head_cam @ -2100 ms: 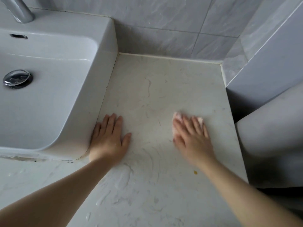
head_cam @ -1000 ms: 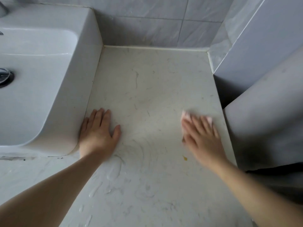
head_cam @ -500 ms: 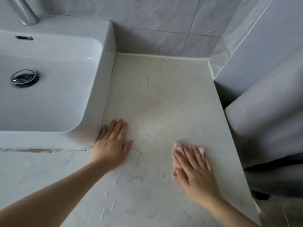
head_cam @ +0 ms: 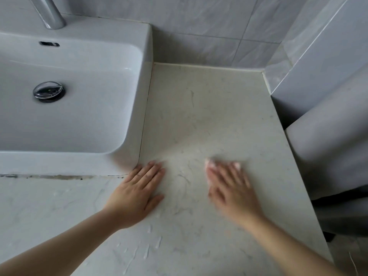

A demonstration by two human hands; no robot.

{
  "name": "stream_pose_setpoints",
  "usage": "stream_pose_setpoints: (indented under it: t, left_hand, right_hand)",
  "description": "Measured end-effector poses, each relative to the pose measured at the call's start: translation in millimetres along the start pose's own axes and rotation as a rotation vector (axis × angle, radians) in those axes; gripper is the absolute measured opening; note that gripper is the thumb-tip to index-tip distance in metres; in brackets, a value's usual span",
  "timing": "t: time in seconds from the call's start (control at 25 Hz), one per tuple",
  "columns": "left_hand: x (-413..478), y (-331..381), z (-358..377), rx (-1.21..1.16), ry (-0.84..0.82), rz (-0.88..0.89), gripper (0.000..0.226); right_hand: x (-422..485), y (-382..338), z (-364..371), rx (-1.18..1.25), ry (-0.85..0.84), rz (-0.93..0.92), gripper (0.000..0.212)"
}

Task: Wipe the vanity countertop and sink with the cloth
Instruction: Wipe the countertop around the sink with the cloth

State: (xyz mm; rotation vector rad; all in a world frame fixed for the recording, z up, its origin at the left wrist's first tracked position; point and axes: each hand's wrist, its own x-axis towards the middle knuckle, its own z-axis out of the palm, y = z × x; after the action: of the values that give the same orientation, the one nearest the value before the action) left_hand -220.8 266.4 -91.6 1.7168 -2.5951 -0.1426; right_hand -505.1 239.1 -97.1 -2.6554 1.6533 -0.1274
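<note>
A pale marbled vanity countertop (head_cam: pixel 199 108) runs from the white rectangular sink (head_cam: pixel 139 96) to the right wall. My right hand (head_cam: pixel 231 188) lies flat and motion-blurred on the countertop, pressing a small pink cloth (head_cam: pixel 211 164) whose edge peeks out past the fingertips; most of the cloth is hidden under the palm. My left hand (head_cam: pixel 137 194) rests flat with fingers spread beside the sink's rounded front corner, holding nothing. Wet streaks mark the countertop in front of both hands.
A chrome tap (head_cam: pixel 49 14) and chrome drain plug (head_cam: pixel 48 92) belong to the sink. Grey tiled walls (head_cam: pixel 209 26) close the back and right. A grey rounded object (head_cam: pixel 334 152) stands just past the countertop's right edge. Dark grime lines the sink's front seam (head_cam: pixel 59 177).
My right hand with the cloth has swept across the countertop, first right, then back toward me; it is blurred now. My left hand stays planted by the sink corner. The view shifted right.
</note>
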Motion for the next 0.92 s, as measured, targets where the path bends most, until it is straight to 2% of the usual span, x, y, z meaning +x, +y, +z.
stream_pose_setpoints:
  t: [0.08,0.12,0.16,0.2,0.28,0.32,0.36,0.4,0.52,0.56,0.6,0.64,0.72,0.8,0.84,0.92]
  left_hand:
    - [-2.7,-6.8,-0.4,0.003,-0.004,0.066,0.061]
    - [-3.6,-9.6,-1.0,-0.007,-0.003,0.082,0.061]
    - [-3.6,-10.9,-1.7,-0.025,0.007,0.082,0.061]
    - [-4.2,-10.2,-2.4,-0.05,0.023,0.072,0.062]
    - [-5.6,-5.4,-2.0,-0.087,0.055,0.043,0.062]
    - [-6.5,-4.3,-1.1,-0.096,0.063,0.028,0.063]
    - [-7.6,-4.9,-0.1,-0.097,0.063,0.025,0.062]
    - [-9.3,-8.3,0.5,-0.091,0.059,0.044,0.062]
    - [-15.4,-33.2,1.0,-0.033,0.026,0.217,0.059]
    - [-17.2,-39.6,1.4,-0.011,0.016,0.266,0.059]
    - [-18.3,-42.9,1.7,-0.005,0.015,0.286,0.058]
    - [-18.7,-43.7,2.1,-0.019,0.028,0.281,0.058]
    - [-18.9,-41.8,2.5,-0.069,0.068,0.254,0.057]
    - [-20.4,-39.4,4.2,-0.109,0.096,0.242,0.055]
    - [-21.0,-39.8,4.9,-0.125,0.114,0.235,0.054]
    - [-20.6,-40.5,4.2,-0.143,0.15,0.235,0.052]
  right_hand:
    - [47.1,32.0,-3.6,0.021,0.051,0.317,0.058]
    - [69.9,33.1,-5.1,0.064,0.031,0.48,0.059]
    - [84.6,19.1,-5.5,0.123,-0.001,0.568,0.059]
    - [86.7,1.4,-3.4,0.123,0.007,0.52,0.059]
    - [61.8,-33.4,-1.1,0.088,0.016,0.197,0.058]
    - [40.6,-34.5,2.6,0.077,-0.005,0.046,0.055]
    - [28.2,-23.8,1.2,0.056,-0.046,-0.003,0.054]
    - [28.4,-5.5,-0.1,0.027,-0.04,0.01,0.056]
    - [74.0,42.6,-5.3,0.07,-0.029,0.453,0.065]
    - [93.5,38.0,-6.1,0.121,-0.059,0.566,0.062]
    - [104.9,18.3,-6.0,0.161,-0.076,0.6,0.06]
    - [103.7,-6.0,-3.0,0.149,-0.064,0.541,0.059]
    - [71.9,-55.6,-1.2,0.113,-0.033,0.205,0.058]
    - [33.4,-67.2,-1.6,0.096,-0.062,-0.089,0.053]
    - [36.2,-56.4,-0.6,0.084,-0.054,-0.153,0.051]
    - [73.1,-35.5,1.3,0.05,-0.012,-0.028,0.055]
